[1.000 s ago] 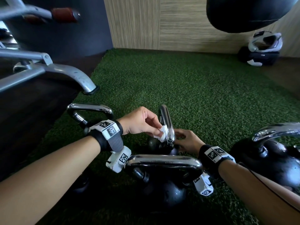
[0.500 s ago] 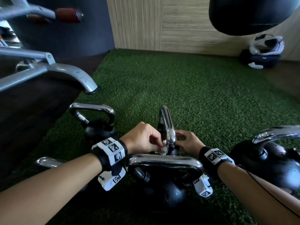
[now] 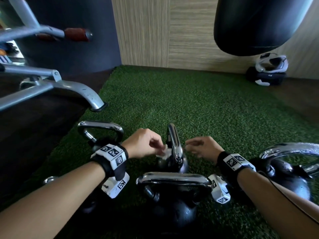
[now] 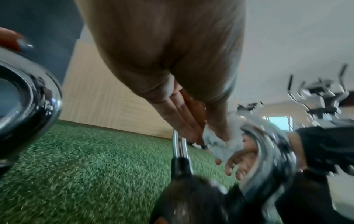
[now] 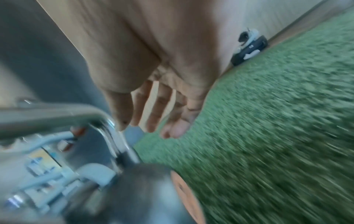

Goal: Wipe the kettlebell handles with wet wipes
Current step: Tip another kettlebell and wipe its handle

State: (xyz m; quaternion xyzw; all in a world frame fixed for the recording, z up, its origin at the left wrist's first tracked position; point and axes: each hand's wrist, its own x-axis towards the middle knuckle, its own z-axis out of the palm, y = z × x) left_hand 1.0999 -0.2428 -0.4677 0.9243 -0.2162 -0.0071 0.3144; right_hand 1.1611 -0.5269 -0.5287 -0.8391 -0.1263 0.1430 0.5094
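Overhead, left hand point(image 3: 144, 144) pinching white wet wipe point(image 3: 164, 153) against chrome kettlebell handle point(image 3: 174, 142); right wrist view alone showing right hand point(image 5: 153, 84) hanging loose, fingers spread, holding nothing.

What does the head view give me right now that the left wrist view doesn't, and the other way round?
Only the head view shows the right hand whole, fingers loose and off the handle, plus the nearest kettlebell and the punching bag. Only the left wrist view shows the thumb and fingers pinching the wet wipe from below, with gym machines behind. Both show the left hand holding the wipe at the middle kettlebell's handle on green turf.
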